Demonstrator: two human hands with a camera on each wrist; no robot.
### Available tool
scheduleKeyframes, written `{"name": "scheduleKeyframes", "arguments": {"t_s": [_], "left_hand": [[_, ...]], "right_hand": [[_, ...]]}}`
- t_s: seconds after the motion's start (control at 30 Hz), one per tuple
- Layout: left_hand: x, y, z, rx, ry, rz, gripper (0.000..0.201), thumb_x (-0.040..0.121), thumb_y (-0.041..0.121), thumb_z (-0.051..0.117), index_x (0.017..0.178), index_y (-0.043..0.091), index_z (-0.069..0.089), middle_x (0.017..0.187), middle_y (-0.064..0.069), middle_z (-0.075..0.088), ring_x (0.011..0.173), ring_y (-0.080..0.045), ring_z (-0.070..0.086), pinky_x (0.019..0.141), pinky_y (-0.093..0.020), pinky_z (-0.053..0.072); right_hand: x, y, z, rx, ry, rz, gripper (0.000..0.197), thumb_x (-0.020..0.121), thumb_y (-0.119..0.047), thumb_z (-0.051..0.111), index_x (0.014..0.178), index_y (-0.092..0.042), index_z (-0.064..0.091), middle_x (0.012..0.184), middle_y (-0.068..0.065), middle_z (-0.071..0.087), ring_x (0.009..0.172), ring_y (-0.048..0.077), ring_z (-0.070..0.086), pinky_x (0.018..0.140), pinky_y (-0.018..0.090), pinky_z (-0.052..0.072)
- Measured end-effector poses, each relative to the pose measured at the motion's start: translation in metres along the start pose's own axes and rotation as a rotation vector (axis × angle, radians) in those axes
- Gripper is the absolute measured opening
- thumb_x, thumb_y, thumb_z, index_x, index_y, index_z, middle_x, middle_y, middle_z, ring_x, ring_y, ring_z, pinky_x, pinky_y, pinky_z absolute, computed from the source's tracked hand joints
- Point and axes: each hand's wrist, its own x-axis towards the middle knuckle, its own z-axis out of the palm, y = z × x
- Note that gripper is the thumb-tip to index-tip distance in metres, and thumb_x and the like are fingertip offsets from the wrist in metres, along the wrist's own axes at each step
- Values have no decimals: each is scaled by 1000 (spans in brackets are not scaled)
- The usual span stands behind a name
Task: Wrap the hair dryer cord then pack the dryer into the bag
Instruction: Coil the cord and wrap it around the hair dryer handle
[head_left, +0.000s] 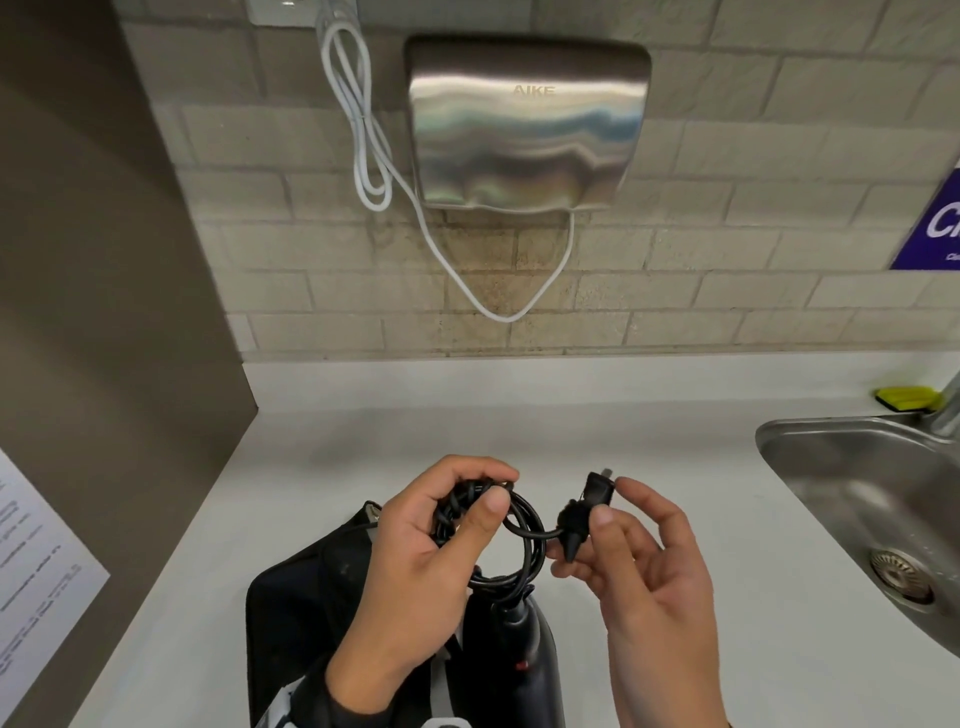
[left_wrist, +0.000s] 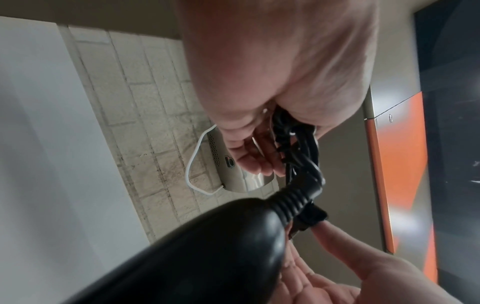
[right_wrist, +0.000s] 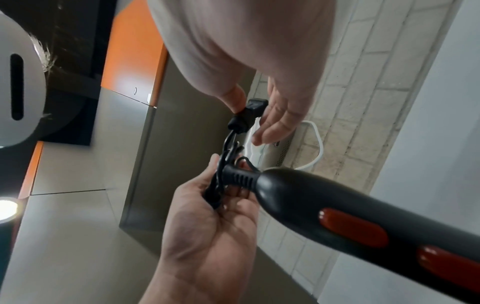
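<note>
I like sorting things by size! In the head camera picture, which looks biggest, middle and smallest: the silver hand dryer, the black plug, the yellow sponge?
1. Hand dryer, by far.
2. Yellow sponge.
3. Black plug, nearly sponge-sized and nearer the camera, so that order is unsure.

hair dryer: barrel cut off by bottom edge | bag: partly behind left hand | sink: cropped right | purple sign: text truncated

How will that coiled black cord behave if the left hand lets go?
Likely springs loose: the cord sits in open loops that only the left hand bunches together. Probably semi-stiff, since the loops hold round arcs instead of drooping. The plug, pinched by the right hand, would likely swing down and drag the free end.
</note>
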Motion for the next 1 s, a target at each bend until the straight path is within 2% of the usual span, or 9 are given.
{"name": "scheduleKeyframes", "arguments": {"t_s": [0.27,0.4,0.47,0.57,0.67,0.77,0.9,0.97,1.0], "left_hand": [[1,-4,-2,-35,51,-2,23,86,43,58,92,27,73,86,6,71,82,-13,65,77,-18,48],[4,0,-4,-34,24,-19,25,86,41,60,93,21,73,86,-5,72,79,-17,67,75,-21,52],[7,3,-3,-49,-12,-29,25,85,38,63,92,16,72,85,-12,73,66,-20,66,67,-25,54],[10,7,-2,-48,-57,-50,22,87,33,66,91,12,71,86,-9,75,48,-17,58,57,-23,50],[13,11,2,-22,-97,-57,16,92,26,68,90,10,71,85,-5,77,43,-16,54,54,-21,47],[15,18,7,11,-138,-56,19,87,27,65,90,10,71,83,-5,77,41,-13,53,52,-23,47],[15,26,16,38,-221,-71,16,88,26,68,93,12,71,85,-7,76,44,-12,55,54,-24,48],[14,30,23,31,-282,-94,10,90,22,70,96,14,70,91,-5,76,47,-13,59,58,-27,51],[14,32,27,17,-316,-110,9,90,21,70,97,15,69,94,-4,77,48,-14,61,60,-28,53]], "right_hand": [[0,11,-11,9,-161,190,51,61,-16,75,109,-6,61,79,22,61,59,26,65,45,31,52],[-1,9,-27,-58,-286,130,65,39,-36,93,92,-8,70,93,18,69,68,30,64,55,34,53],[0,5,-37,-106,-371,77,67,45,-50,92,93,-10,70,96,14,70,72,29,64,62,35,53],[-1,7,-55,-44,-468,110,67,57,-50,88,103,-6,67,98,16,69,79,31,64,63,38,51],[-4,11,-64,70,-459,356,77,53,-51,89,96,6,61,81,26,64,63,33,59,50,36,47],[-11,22,-65,-62,-332,698,85,43,-46,90,94,11,52,66,31,60,43,28,55,40,26,41],[-18,23,-58,-160,-300,1037,74,51,-32,82,104,10,52,72,31,65,47,32,62,46,30,49],[-15,25,-52,-85,-249,1109,86,36,-33,83,103,14,59,75,33,64,44,34,61,43,32,50],[-14,24,-44,-12,-248,1126,81,33,-39,79,91,15,64,74,32,64,42,34,60,42,32,50]]}}
